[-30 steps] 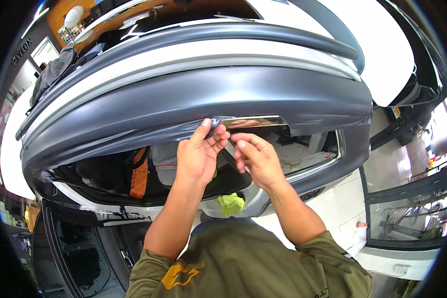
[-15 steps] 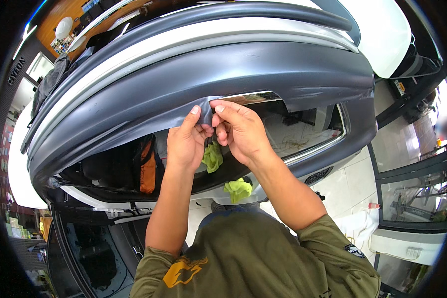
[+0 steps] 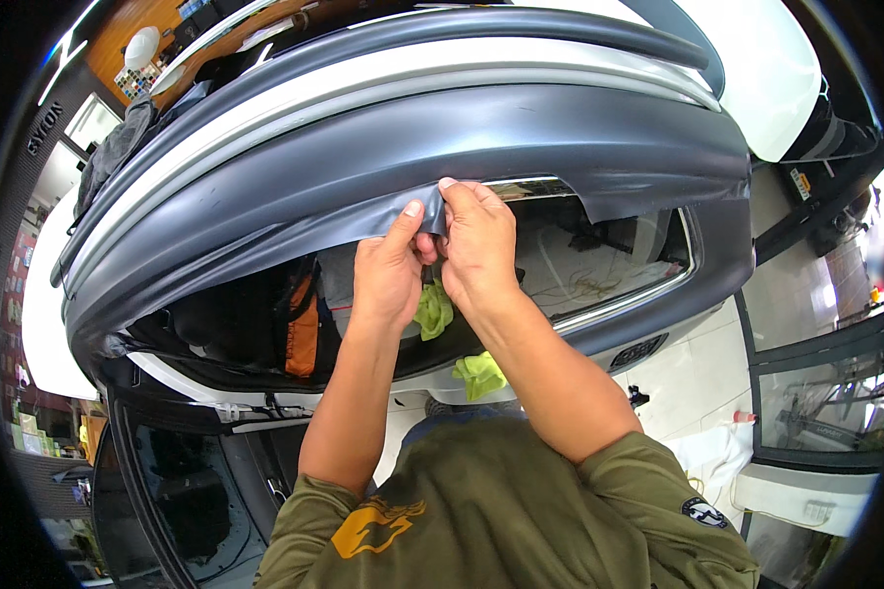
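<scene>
A satin dark blue-grey vinyl wrap film (image 3: 324, 224) covers the car's upper side above the window, with a loose, wrinkled edge along the bottom. Near the middle of that edge, my left hand (image 3: 388, 270) pinches the film between thumb and fingers. Close beside it, my right hand (image 3: 481, 240) grips the same flap, its thumb up by the window trim. Shiny chrome trim (image 3: 535, 187) shows just right of my hands where the film is cut away. Behind my wrists lies a lime-green cloth (image 3: 434, 312).
Another lime-green cloth (image 3: 479, 375) sits on the car's side below the window. Inside the car is an orange and black item (image 3: 303, 334). An open car door (image 3: 192, 491) stands at lower left. A dark roof rail (image 3: 560, 29) runs along the top. White sheeting (image 3: 712, 447) lies at right.
My right hand has shifted its grip on the flap, thumb now higher and fingers more closed. My left hand keeps its pinch. The whole view has shifted slightly.
</scene>
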Available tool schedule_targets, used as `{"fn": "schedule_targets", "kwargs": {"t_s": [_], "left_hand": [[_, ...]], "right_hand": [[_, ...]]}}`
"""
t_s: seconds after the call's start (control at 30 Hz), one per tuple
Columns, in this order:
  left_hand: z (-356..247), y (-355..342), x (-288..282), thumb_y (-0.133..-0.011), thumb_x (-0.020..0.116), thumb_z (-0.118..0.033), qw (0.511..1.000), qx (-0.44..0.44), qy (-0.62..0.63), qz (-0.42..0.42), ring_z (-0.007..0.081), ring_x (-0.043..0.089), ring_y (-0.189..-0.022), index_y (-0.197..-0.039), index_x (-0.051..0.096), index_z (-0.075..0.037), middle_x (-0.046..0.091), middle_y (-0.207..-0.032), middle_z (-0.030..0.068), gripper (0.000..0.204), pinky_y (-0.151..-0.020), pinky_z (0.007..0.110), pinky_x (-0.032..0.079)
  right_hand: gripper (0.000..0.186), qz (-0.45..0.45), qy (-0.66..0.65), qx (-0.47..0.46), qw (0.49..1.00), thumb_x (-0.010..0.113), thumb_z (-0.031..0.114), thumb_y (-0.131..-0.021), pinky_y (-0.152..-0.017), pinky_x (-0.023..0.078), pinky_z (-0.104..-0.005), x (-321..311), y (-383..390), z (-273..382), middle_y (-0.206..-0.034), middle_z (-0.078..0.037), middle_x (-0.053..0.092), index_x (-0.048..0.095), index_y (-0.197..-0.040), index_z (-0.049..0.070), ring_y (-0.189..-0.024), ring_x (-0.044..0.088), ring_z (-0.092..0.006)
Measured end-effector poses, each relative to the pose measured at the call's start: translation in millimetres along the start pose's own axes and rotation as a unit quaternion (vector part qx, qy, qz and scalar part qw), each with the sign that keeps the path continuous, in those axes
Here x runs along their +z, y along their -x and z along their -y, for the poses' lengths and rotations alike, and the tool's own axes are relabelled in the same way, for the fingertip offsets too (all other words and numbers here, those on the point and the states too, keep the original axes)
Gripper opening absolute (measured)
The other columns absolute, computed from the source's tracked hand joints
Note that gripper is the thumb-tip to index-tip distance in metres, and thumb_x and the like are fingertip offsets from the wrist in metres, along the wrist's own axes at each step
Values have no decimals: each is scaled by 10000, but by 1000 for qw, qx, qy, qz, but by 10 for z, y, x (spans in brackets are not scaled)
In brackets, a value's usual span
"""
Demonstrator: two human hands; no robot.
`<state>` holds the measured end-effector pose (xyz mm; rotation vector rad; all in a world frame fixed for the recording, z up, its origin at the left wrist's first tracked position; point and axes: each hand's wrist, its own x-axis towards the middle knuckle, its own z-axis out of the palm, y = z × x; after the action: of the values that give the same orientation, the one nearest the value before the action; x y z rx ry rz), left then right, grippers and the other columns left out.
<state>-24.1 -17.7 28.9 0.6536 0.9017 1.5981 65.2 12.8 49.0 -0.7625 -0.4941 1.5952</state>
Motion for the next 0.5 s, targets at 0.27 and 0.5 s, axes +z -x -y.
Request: {"fn": "schedule_targets", "kwargs": {"t_s": [0.27, 0.5], "left_hand": [[48, 1, -115, -934, 608, -186, 999, -20, -27, 22, 110, 540, -659, -935, 638, -14, 621, -796, 32, 175, -620, 288, 447], [-42, -12, -43, -957, 554, -199, 997, -25, 41, 67, 103, 536, -658, -1009, 615, -44, 611, -794, 20, 175, -616, 276, 438]], "right_hand": [[210, 59, 41, -37, 997, 620, 177, -910, -428, 341, -220, -193, -5, -46, -602, 15, 498, 573, -743, 59, -471, 416, -66], [188, 23, 10, 22, 999, 634, 200, -907, -419, 338, -219, -150, -6, 105, -624, 11, 541, 582, -790, 63, -458, 430, -71]]}}
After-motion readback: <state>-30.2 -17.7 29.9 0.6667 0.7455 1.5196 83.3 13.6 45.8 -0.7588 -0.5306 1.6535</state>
